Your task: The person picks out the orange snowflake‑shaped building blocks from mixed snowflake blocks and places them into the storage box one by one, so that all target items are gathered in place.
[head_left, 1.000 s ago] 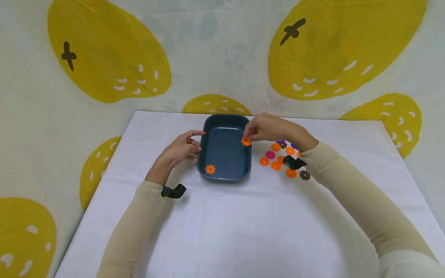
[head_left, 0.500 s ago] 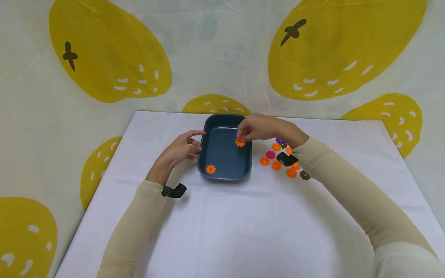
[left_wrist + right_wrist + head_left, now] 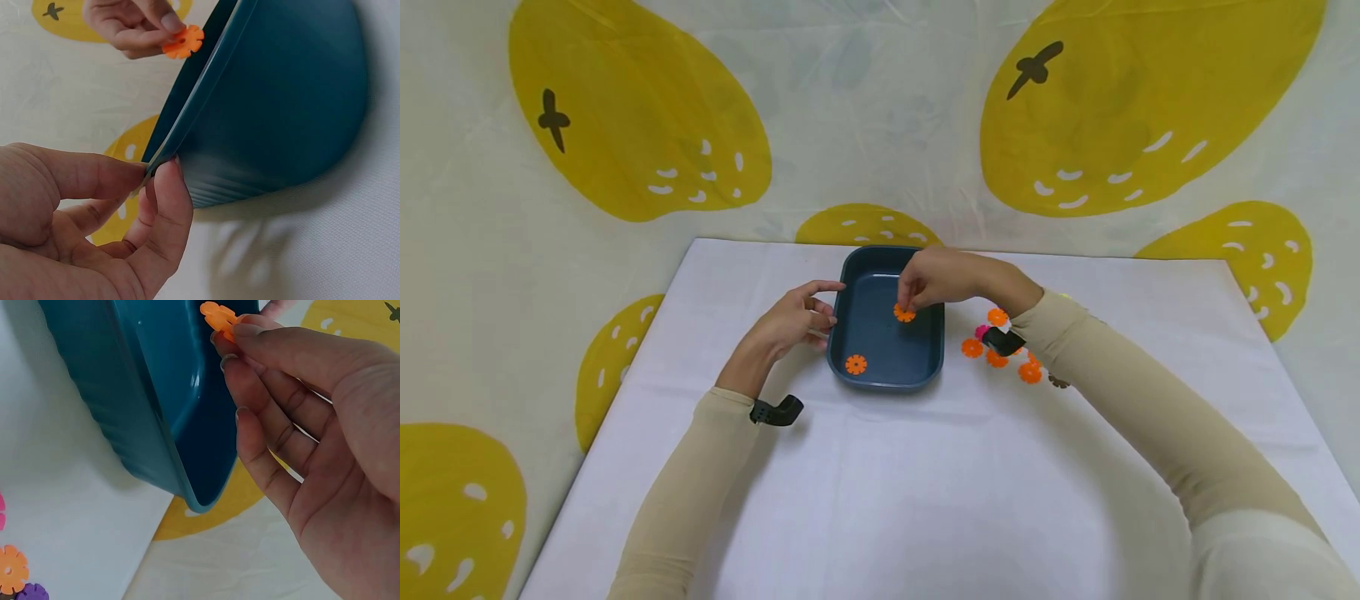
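Observation:
In the head view, a dark blue plastic tub [image 3: 887, 346] stands on the white-covered table. My left hand [image 3: 792, 321] is at its left side; the left wrist view has thumb and finger pinching the tub's rim [image 3: 187, 106]. Over the tub, my right hand [image 3: 943, 277] pinches an orange notched snowflake disc [image 3: 904, 313] between thumb and fingertips. That disc [image 3: 187, 42] is held by its edge, as the left wrist view shows. A second orange disc [image 3: 855, 364] lies flat on the tub floor, near its front left corner.
Right of the tub lie several loose discs, among them orange ones [image 3: 1030, 372], a pink one [image 3: 981, 332] and a brown one [image 3: 1059, 382]. The right forearm partly hides them. Behind the table hangs a cloth [image 3: 880, 125] with yellow fruit prints.
My right hand has moved left with the orange disc, from the tub's right rim to over its middle. The right sleeve now covers more of the loose discs. My left hand has stayed put.

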The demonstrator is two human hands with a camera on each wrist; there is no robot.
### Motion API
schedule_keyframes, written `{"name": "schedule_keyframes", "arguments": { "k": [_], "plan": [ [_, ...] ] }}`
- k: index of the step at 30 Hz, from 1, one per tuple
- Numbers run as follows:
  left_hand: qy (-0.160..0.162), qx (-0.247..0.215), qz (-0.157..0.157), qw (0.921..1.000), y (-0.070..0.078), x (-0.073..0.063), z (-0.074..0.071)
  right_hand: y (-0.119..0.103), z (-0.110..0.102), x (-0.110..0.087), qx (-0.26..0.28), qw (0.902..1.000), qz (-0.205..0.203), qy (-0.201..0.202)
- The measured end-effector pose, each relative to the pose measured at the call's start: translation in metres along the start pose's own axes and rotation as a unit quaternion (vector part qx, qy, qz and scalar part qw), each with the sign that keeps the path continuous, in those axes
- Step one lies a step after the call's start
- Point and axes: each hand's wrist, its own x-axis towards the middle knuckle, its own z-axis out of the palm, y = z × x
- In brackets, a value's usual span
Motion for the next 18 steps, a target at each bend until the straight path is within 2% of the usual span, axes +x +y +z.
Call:
{"name": "schedule_keyframes", "arguments": {
  "k": [18],
  "plan": [
    [-0.004, -0.004, 0.001, 1.0000, 0.001, -0.001, -0.001, -0.003, 0.015, 0.027, -0.006, 0.9993, -0.014, -0.033]
  ]
}}
